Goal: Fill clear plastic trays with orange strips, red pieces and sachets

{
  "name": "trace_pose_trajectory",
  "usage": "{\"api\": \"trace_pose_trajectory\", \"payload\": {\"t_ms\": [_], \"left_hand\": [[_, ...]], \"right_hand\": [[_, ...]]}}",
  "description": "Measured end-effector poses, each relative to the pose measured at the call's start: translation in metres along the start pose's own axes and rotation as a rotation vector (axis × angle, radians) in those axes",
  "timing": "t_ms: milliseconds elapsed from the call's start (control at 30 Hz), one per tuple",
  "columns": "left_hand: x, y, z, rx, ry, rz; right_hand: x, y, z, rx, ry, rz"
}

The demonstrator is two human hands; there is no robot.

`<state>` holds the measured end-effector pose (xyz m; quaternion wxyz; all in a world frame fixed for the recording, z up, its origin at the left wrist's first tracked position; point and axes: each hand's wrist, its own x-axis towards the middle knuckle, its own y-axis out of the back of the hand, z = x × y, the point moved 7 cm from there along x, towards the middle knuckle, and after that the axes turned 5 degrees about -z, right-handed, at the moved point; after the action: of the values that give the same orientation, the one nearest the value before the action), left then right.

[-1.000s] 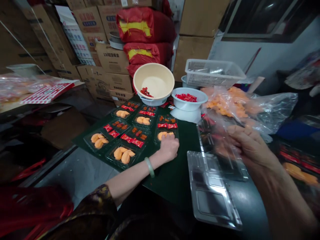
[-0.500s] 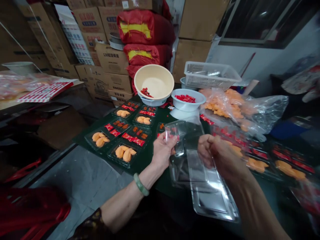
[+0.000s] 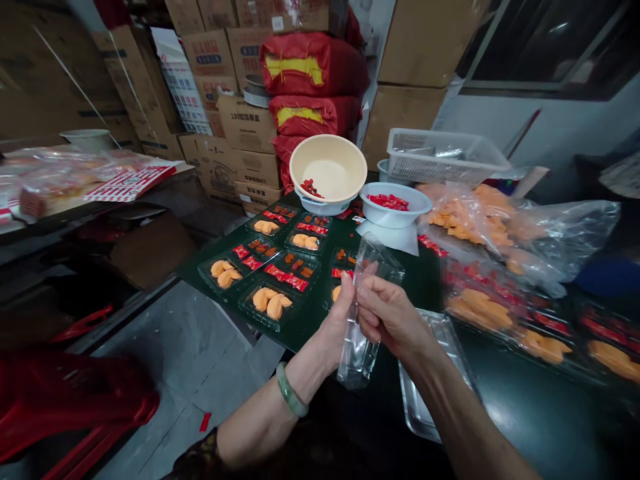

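Observation:
My left hand [image 3: 334, 333], with a green bangle on the wrist, holds a few nested clear plastic trays [image 3: 356, 363], tilted up on edge. The fingers of my right hand [image 3: 393, 313] are closed at the near side of the same trays, thumb and fingers pinching the rim. Another clear tray [image 3: 419, 407] lies on the dark green table, partly covered by my right forearm. To the left sit several filled trays [image 3: 313, 285] with orange shell-shaped pieces [image 3: 273, 303], red packets [image 3: 287, 277] and small brown pieces [image 3: 300, 267].
Behind the trays stand a cream basin [image 3: 327, 167] and a pale blue bowl [image 3: 395, 208] of red packets. A clear bag [image 3: 473, 213] of orange pieces lies at right, with more filled trays [image 3: 545, 340] before it. A white basket [image 3: 445, 157] and stacked cartons [image 3: 245, 123] are farther back.
One clear tray now lies flat on the table at right. My right hand has moved left to meet the trays in my left hand, which are now turned on edge. The view has shifted left.

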<state>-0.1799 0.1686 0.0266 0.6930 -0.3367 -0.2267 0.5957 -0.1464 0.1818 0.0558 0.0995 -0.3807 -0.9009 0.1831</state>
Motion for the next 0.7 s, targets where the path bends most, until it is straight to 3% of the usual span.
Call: {"api": "trace_pose_trajectory", "payload": {"t_ms": [200,367,567,700], "left_hand": [[-0.003,0.0,-0.002,-0.1,0.056,-0.058],[0.0,0.007,-0.007,0.018,0.013,-0.009],[0.007,-0.004,0.007,0.187,-0.076,-0.125],[0.016,-0.008,0.027,0.37,-0.08,-0.071]], "right_hand": [[-0.001,0.002,0.007,-0.018,-0.101,0.045],[-0.008,0.006,0.005,-0.06,-0.154,0.088],[-0.014,0.006,-0.026,-0.211,0.032,0.181],[-0.023,0.012,-0.054,-0.144,0.153,0.24]]}}
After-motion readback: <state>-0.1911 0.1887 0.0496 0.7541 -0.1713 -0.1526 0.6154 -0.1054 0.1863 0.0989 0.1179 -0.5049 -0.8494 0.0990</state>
